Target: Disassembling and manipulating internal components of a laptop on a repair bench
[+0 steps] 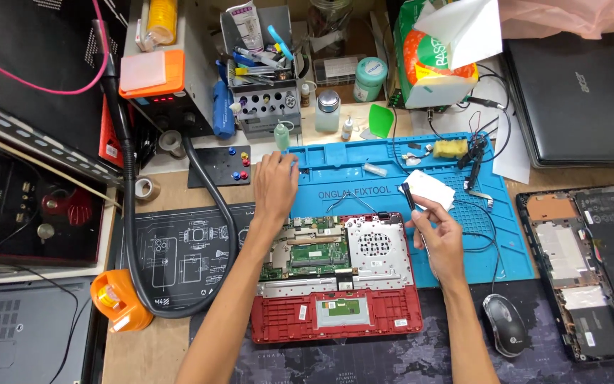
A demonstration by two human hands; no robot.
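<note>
At the left edge of the workbench a black flexible hose [131, 213] loops down beside an orange-topped station [152, 71], and a tool rack [264, 99] crowded with drivers stands at the back. Just right of that, the left hand [276, 186] reaches forward, palm down, fingers spread onto the near left corner of the blue repair mat [364, 186]; it looks to be picking in one of the mat's small trays, though I cannot tell whether it has anything pinched.

In front of the mat, toward the near edge, lies the red laptop [335, 281], opened up: its bottom cover is already off, and the green motherboard [318, 254] and the silver fan plate [374, 249] sit bare. The board is still seated in the shell, so I'd judge the teardown about midway.

The right hand [438, 238] hovers at the laptop's right corner, closed around a slim black tool [408, 195], likely tweezers or a spudger, tip up. Behind it lies a white pad [429, 188]. Farther right are a mouse [506, 323] and a second stripped laptop base [591, 267].
</note>
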